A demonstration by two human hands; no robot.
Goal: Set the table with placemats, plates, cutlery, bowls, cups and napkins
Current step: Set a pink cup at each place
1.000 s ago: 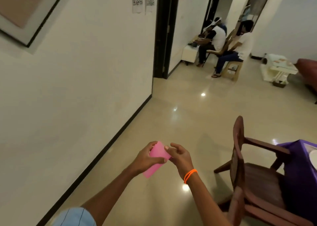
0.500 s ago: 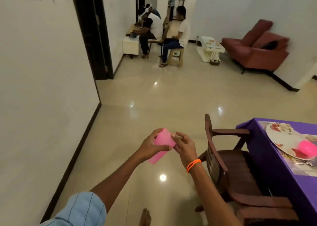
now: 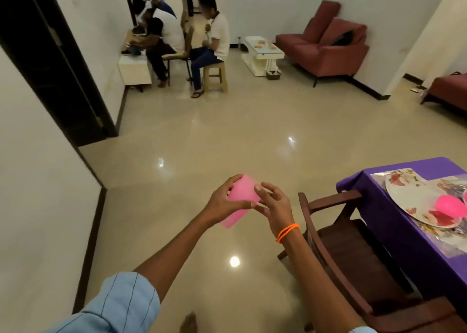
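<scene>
My left sleeve (image 3: 121,305) is light blue with thin dark stripes, rolled above the elbow. A doubled orange band (image 3: 288,232) rings my right wrist, beyond a sliver of blue cuff (image 3: 361,330).

We see a pink cup (image 3: 240,200), plain and slightly tapered, tilted in the air well to the left of the purple-clothed table (image 3: 394,221), with its narrower end pointing down and toward us. On that table, near its left edge, lies a clear patterned placemat (image 3: 401,177). A white plate (image 3: 409,201) with red motifs rests on the placemat, and a pink bowl (image 3: 451,206) sits on the plate.
</scene>
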